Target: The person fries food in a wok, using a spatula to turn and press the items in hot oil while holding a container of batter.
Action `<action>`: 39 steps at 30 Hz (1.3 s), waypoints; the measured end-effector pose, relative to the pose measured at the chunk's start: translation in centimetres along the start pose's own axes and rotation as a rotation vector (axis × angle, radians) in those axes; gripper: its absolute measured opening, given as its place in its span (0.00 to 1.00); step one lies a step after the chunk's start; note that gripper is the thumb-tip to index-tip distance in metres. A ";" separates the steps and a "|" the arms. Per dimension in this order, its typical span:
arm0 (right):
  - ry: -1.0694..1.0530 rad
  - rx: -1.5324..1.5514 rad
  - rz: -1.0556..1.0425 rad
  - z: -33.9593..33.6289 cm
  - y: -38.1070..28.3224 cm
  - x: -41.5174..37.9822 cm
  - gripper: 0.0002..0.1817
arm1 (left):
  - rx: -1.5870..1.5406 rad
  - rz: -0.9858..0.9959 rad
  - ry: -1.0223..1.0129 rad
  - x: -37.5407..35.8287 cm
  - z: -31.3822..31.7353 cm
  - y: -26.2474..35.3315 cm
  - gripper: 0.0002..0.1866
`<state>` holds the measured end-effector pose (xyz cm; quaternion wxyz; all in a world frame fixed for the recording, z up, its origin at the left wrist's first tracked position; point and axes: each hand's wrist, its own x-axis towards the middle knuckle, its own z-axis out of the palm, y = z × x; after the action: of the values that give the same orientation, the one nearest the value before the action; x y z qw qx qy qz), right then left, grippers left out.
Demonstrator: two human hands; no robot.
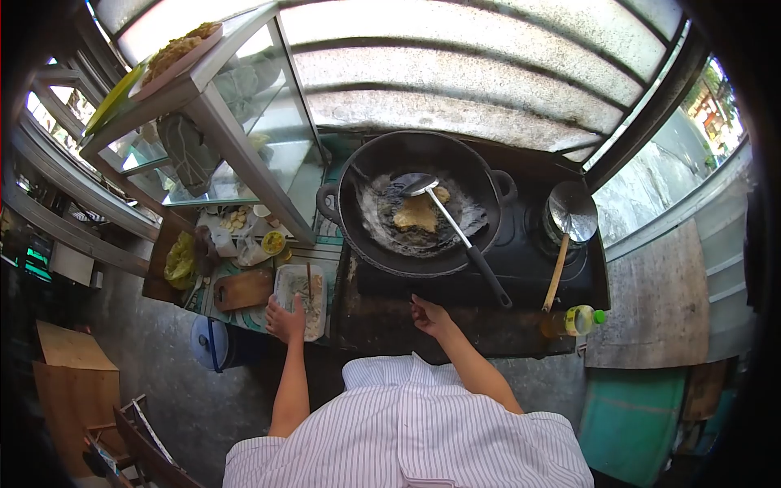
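Right hand (429, 315), grip loosely curled and empty, nearest spatula (457, 230), handle slanting toward it from wok (416, 202); left hand (286, 319), empty, on tray (301, 299)

Daylight pours through the roof panels (455, 73), blowing them out to glare at the top. The wok (419, 203) sits in dimmer shade, its oil glinting. Strong fisheye bends every edge, black vignette fills the corners, and detail goes soft toward the rim.
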<state>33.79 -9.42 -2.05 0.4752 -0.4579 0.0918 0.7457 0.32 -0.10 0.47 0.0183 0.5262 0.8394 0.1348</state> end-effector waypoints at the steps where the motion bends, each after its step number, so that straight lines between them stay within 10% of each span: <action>1: 0.080 -0.124 -0.024 0.2 0.0 -0.6 0.16 | -0.004 -0.003 0.000 0.0 0.0 0.0 0.38; 5: 0.245 -0.571 -0.110 2.9 -0.4 -4.4 0.23 | 0.009 -0.011 0.001 0.1 -0.1 0.0 0.38; 15: 0.216 -0.560 -0.091 2.1 0.5 -3.7 0.23 | -0.002 0.000 0.024 0.0 0.1 -0.2 0.38; 26: -0.004 0.038 0.040 0.9 0.4 -1.0 0.16 | 0.011 0.007 0.032 0.0 0.0 0.1 0.38; 39: 0.050 -0.048 -0.012 1.5 0.6 -1.4 0.18 | -0.013 0.006 0.027 0.0 0.2 -0.2 0.38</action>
<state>32.55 -9.76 -0.27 0.4660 -0.4881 0.0828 0.7333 0.17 -0.17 0.27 0.0100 0.5266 0.8372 0.1476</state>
